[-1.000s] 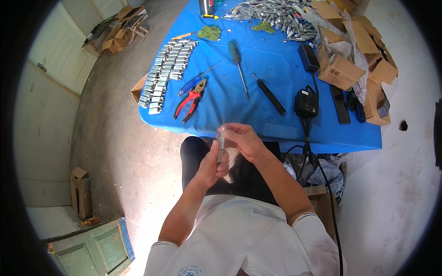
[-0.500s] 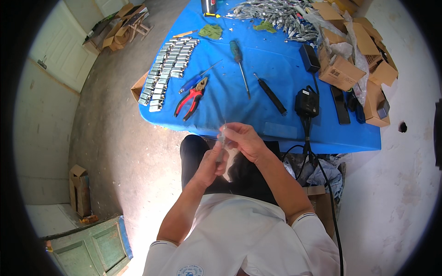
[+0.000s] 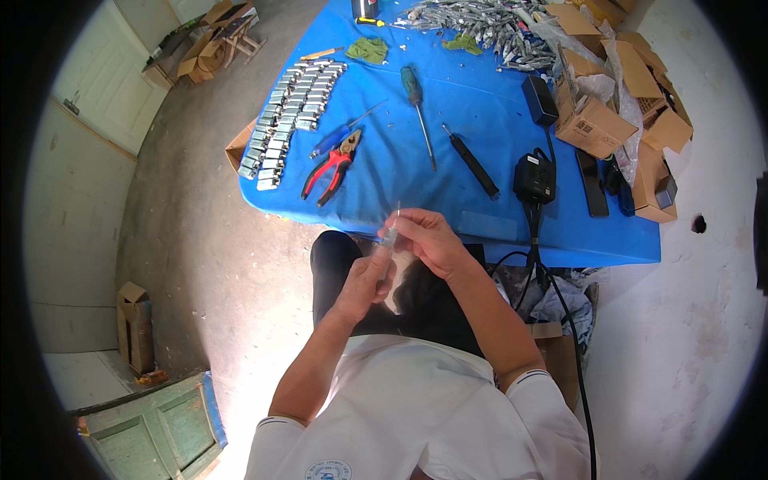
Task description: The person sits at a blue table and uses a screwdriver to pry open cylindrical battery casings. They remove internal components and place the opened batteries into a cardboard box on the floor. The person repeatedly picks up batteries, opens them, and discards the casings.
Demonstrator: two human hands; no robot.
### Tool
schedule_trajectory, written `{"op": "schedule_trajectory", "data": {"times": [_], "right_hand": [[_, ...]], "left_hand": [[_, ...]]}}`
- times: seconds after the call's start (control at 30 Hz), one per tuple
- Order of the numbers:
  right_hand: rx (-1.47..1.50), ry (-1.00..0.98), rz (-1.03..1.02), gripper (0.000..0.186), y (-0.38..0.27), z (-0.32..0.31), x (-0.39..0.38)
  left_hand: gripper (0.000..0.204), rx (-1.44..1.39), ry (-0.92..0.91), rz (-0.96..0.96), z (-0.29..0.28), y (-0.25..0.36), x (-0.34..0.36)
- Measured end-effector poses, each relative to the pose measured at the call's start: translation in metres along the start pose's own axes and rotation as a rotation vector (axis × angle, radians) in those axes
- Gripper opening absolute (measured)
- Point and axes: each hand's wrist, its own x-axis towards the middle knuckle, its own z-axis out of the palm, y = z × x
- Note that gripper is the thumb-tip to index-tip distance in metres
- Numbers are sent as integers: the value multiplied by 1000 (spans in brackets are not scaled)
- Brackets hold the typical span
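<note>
Above my lap, just off the table's near edge, my left hand (image 3: 365,282) is closed around the lower end of a small, slim grey piece (image 3: 390,238), which looks partly clear. My right hand (image 3: 430,242) pinches its upper end between thumb and fingers. A thin, pale tip (image 3: 398,208) sticks up past the right fingertips. Fingers cover most of the piece, and its exact kind does not show. Nearest on the blue-covered table (image 3: 384,180) lie red-handled pliers (image 3: 334,170), a blue screwdriver (image 3: 330,144), a green-handled screwdriver (image 3: 413,92) and a black pen-like tool (image 3: 474,166).
Rows of small silvery metal parts (image 3: 292,108) line the table's left side. A heap of slim grey pieces (image 3: 480,24) covers the far end. Opened cardboard boxes (image 3: 596,124), a black adapter (image 3: 534,178) with cables and a phone (image 3: 592,184) occupy the right.
Both hands stay nearly in place around the grey piece. The thin tip now stands higher and more plainly above my right fingers.
</note>
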Motion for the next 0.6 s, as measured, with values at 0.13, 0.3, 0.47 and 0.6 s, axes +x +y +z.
{"op": "schedule_trajectory", "data": {"times": [0.13,0.3,0.47,0.6], "right_hand": [[62,-144,-62,15,-2,-5,-1],[137,-228,-83,15,7,-10,2],[156,-258,-93,15,9,-13,3],[-92,-59,-142,14,-2,-8,-2]], "left_hand": [[39,-21,-19,25,0,8,0],[27,-203,-77,4,-5,2,-1],[32,-228,-115,6,-5,2,-2],[28,-82,44,26,2,6,0]]}}
